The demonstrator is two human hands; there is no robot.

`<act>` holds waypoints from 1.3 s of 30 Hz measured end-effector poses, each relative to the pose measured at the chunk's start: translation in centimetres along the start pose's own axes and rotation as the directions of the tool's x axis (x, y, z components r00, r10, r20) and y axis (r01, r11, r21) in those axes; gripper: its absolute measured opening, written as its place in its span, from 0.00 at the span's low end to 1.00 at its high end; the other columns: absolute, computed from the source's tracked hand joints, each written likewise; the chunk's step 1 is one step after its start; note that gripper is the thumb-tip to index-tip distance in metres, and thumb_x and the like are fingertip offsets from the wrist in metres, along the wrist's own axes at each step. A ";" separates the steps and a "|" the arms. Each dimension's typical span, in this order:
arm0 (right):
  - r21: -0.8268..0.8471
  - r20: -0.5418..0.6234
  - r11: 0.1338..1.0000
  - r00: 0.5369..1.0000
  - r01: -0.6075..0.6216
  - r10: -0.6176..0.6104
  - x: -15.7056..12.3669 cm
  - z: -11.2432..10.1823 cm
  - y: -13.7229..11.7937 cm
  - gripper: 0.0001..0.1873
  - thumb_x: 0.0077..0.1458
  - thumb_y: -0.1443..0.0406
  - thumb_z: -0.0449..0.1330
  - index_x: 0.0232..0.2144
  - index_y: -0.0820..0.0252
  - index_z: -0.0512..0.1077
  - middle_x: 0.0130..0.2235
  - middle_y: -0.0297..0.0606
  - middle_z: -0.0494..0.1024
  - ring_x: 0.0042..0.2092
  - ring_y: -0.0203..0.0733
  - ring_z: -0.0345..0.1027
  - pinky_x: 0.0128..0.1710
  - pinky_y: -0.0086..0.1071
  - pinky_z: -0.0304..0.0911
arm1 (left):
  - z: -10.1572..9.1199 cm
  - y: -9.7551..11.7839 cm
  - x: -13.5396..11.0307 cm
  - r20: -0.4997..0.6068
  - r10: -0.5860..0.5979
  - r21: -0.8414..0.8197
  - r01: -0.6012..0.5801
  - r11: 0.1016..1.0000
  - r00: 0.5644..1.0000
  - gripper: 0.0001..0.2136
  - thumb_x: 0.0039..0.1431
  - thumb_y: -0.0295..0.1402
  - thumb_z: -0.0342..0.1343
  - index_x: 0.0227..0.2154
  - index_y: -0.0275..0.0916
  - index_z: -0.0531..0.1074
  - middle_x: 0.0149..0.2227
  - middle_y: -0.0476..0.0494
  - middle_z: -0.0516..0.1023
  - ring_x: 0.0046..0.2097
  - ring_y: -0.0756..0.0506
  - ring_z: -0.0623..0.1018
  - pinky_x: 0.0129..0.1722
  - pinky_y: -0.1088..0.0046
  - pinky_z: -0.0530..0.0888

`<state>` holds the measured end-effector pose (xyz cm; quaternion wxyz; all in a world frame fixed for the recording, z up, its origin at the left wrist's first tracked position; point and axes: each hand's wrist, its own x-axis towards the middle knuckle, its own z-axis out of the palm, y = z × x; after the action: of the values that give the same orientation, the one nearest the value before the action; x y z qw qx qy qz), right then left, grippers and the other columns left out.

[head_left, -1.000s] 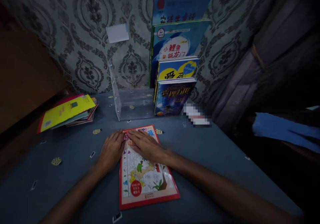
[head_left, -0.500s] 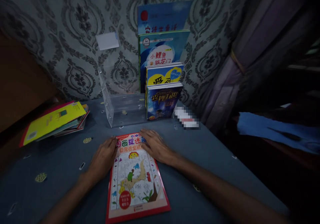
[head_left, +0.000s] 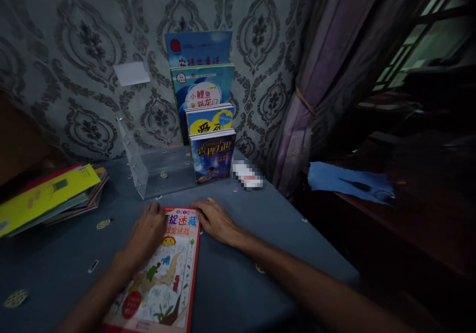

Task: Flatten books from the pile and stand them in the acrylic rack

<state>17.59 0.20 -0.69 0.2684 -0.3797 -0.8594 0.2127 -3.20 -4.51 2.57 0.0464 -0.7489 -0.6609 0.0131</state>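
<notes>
A red-bordered children's picture book (head_left: pixel 163 278) lies on the table in front of me, its lower end running out at the bottom of the view. My left hand (head_left: pixel 148 229) holds its upper left side with bent fingers, covering part of the title. At the upper right corner, my right hand (head_left: pixel 215 219) grips the edge, fingers curled and thumb side against the cover. Beyond the hands stands a clear acrylic book rack (head_left: pixel 141 179). Several books (head_left: pixel 212 157) stand upright in tiers on its right side.
On the left lies a pile of thin books (head_left: pixel 55 191) with a yellow one on top. A pixelated white item (head_left: pixel 247 175) rests beside the rack. Behind are a patterned wall (head_left: pixel 256 25) and a tied curtain (head_left: pixel 297 119). Past the table's right edge lies blue material (head_left: pixel 345 181).
The view has swung right. The book has turned, its top leaning more to the right, and my left hand covers more of the title. My right hand has shifted to the book's corner.
</notes>
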 end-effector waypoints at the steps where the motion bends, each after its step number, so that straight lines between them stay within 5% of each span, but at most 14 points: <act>1: 0.018 -0.007 1.000 1.000 -0.023 0.023 0.1 0.0 0.2 0.15 0.62 0.72 0.51 0.48 0.61 0.72 0.45 0.44 0.79 0.47 0.44 0.69 0.54 0.41 0.60 | -0.2 0.8 0.0 0.000 0.010 0.013 -0.010 1.000 1.000 0.15 0.66 0.28 0.41 0.41 0.32 0.74 0.44 0.32 0.74 0.48 0.37 0.74 0.47 0.61 0.71; 8: 0.115 -0.045 0.988 0.993 -0.100 0.106 0.4 0.1 1.1 0.17 0.63 0.69 0.52 0.52 0.61 0.71 0.49 0.45 0.78 0.53 0.45 0.70 0.55 0.40 0.62 | -2.4 6.3 -0.8 0.114 0.048 0.002 -0.048 0.999 0.992 0.19 0.67 0.42 0.47 0.47 0.31 0.73 0.48 0.31 0.75 0.52 0.34 0.72 0.48 0.58 0.71; 13: 0.146 -0.033 0.983 0.993 -0.107 0.113 0.6 0.0 1.3 0.17 0.62 0.69 0.52 0.51 0.62 0.72 0.48 0.45 0.79 0.50 0.45 0.71 0.52 0.39 0.63 | -2.6 8.4 -1.0 0.106 0.027 0.031 -0.030 0.999 0.994 0.18 0.64 0.40 0.50 0.47 0.30 0.73 0.49 0.29 0.75 0.53 0.33 0.73 0.47 0.58 0.73; 25: 0.425 -0.070 0.898 0.984 -0.118 0.163 1.2 0.6 3.0 0.18 0.58 0.72 0.52 0.49 0.61 0.72 0.36 0.38 0.81 0.38 0.40 0.74 0.42 0.35 0.67 | -2.7 9.3 -1.1 0.078 0.061 0.066 -0.067 0.996 0.995 0.13 0.61 0.31 0.49 0.38 0.30 0.77 0.38 0.29 0.80 0.43 0.37 0.79 0.41 0.63 0.74; 39: 0.516 -0.067 0.844 0.975 -0.146 0.210 1.6 0.5 3.0 0.17 0.55 0.73 0.53 0.46 0.61 0.73 0.32 0.35 0.80 0.34 0.38 0.74 0.37 0.32 0.68 | -3.3 8.2 -1.1 0.101 0.047 -0.013 -0.046 0.999 0.994 0.17 0.67 0.31 0.42 0.36 0.33 0.77 0.37 0.33 0.81 0.40 0.39 0.81 0.40 0.63 0.74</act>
<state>17.99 3.18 -2.34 0.3895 -0.3859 -0.7159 0.4322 5.00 -6.81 5.08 0.0088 -0.7628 -0.6447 0.0487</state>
